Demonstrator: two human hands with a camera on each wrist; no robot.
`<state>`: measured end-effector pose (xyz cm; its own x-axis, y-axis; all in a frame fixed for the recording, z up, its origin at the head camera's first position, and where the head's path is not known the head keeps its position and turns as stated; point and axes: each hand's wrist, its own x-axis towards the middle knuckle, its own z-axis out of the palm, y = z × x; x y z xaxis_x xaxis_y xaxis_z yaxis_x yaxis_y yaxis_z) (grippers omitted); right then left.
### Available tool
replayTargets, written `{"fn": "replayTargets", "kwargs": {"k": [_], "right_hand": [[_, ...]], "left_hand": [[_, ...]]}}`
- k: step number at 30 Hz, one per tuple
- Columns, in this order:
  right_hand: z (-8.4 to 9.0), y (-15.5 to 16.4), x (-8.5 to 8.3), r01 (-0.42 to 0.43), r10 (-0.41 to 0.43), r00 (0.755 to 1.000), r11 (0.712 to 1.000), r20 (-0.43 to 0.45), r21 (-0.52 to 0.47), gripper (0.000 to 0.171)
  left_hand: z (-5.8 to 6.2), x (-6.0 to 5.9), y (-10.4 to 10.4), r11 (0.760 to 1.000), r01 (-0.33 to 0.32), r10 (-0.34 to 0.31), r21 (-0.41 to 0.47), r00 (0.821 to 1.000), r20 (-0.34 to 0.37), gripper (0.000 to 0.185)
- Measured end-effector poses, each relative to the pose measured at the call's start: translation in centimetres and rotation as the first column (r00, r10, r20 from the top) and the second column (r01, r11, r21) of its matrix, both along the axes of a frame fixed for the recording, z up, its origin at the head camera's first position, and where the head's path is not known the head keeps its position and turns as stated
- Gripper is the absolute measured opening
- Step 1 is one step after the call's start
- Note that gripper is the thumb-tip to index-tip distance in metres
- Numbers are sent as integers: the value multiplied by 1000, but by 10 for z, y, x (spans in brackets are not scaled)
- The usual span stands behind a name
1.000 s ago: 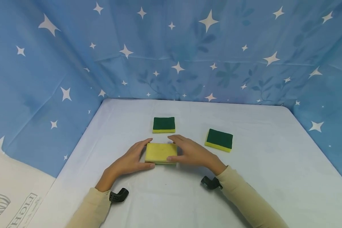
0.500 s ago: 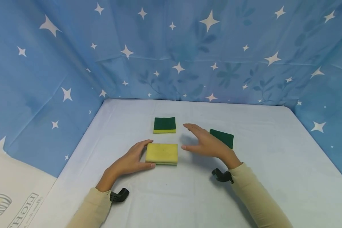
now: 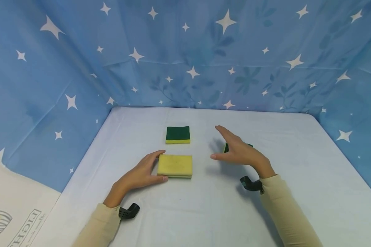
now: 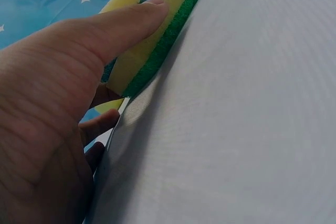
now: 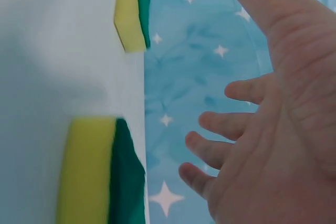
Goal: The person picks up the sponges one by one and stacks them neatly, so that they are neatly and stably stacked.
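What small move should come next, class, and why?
Perhaps lower the right hand toward the green-topped scouring sponge it partly hides in the head view: that hand holds nothing, while the left hand already holds the two-sponge stack.

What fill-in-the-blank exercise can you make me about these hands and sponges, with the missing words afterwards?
1. The left hand holds one end of a stack that is ____ sponges high.
2. The top face of that stack is ____.
3. The far sponge lies with its ____ side up.
4. The right hand, holding ____, partly hides another sponge in the head view.

Missing words: two; yellow; green; nothing.
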<state>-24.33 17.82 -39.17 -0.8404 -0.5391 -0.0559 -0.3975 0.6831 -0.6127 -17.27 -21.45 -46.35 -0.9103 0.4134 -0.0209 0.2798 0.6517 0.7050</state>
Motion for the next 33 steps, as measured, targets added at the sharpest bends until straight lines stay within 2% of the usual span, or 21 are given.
{"fn": "replayTargets", "kwargs": {"k": [6, 14, 23, 33], "right_hand": [[0, 22, -4, 51, -53, 998, 998, 43, 30, 121], [-4, 49, -10, 75, -72, 982, 997, 177, -8, 121], [-14, 63, -18, 88, -94, 970, 995, 225, 37, 122], [-13, 68, -19, 94, -107, 963, 994, 249, 63, 121]], "left_hand": [[-1, 0, -1, 1000, 0, 0, -5, 1000, -2, 102], [-1, 1, -4, 1000, -5, 5, -11, 1000, -6, 103], [1, 2, -5, 1000, -8, 8, -9, 1000, -5, 103], [3, 1, -3, 1000, -7, 7, -9, 1000, -19, 102]]}}
